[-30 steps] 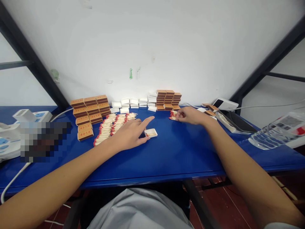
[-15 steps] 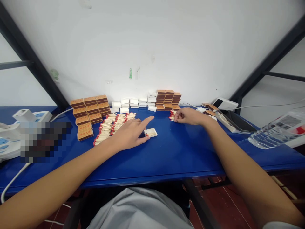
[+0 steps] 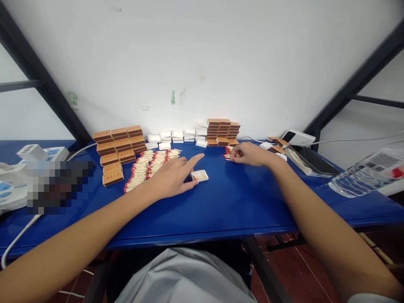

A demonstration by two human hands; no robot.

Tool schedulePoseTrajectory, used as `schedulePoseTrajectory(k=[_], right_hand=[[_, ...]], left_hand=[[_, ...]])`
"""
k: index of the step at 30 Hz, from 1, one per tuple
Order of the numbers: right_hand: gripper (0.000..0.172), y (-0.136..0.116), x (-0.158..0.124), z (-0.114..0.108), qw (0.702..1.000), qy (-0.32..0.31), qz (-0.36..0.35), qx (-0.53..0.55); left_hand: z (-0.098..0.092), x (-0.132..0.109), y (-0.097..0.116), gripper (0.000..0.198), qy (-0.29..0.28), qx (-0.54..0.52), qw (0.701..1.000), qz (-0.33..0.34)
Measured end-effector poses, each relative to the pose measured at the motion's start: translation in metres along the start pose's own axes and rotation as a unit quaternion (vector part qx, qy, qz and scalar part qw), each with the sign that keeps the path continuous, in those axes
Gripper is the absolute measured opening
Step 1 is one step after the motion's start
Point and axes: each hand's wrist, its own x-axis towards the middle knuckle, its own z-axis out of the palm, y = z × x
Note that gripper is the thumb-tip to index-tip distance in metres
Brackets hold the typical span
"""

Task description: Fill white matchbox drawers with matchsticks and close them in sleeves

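My left hand (image 3: 173, 176) lies on the table with thumb and index finger stretched wide apart. Its thumb tip touches the near left corner of a small white matchbox tray (image 3: 204, 174), which has a few matches along its near side. The lower fingers are hidden under the hand. Further right, my right hand (image 3: 248, 153) is closed in a pinch at a small pile of red-tipped matches (image 3: 227, 152); the fingertips cover what they pinch. Beside my left hand are long rows of matches (image 3: 139, 170), partly behind it.
Matchboxes (image 3: 118, 145) are stacked at the left, and more matchboxes (image 3: 219, 130) against the wall. White trays (image 3: 177, 135) line the back. A power strip (image 3: 53, 155) sits far left; a plastic bottle (image 3: 362, 176) and a white device (image 3: 298, 138) are at the right.
Hardly anything differs. My right hand stays at the small match pile with only a slight finger shift, and my left hand keeps its place by the tray.
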Motion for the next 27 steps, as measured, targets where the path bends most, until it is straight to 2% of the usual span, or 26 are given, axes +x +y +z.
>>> schedulePoseTrajectory(k=[5,8,12,19,23,27], right_hand=[[0.023,-0.009,-0.002,0.0,1.0,0.007,-0.013,0.022],[0.024,-0.009,-0.002,-0.001,1.0,0.002,0.006,0.02],[0.021,-0.004,0.0,0.0,1.0,-0.011,0.022,-0.009],[0.016,-0.001,0.003,0.007,1.0,-0.01,0.0,-0.003],[0.023,-0.026,-0.003,0.005,0.998,0.018,-0.042,0.04],[0.035,-0.069,-0.011,0.009,0.977,0.053,-0.122,0.169]], left_hand=[[-0.002,0.0,0.002,0.073,-0.005,0.007,1.0,-0.004],[-0.003,0.0,0.004,0.073,-0.016,0.009,1.0,-0.01],[-0.004,0.001,0.004,0.073,-0.015,0.005,1.0,-0.011],[-0.001,0.0,0.002,0.074,-0.01,0.008,1.0,-0.007],[-0.001,0.0,0.002,0.074,-0.001,0.001,1.0,-0.001],[-0.002,0.001,0.003,0.075,0.011,0.0,1.0,-0.004]])
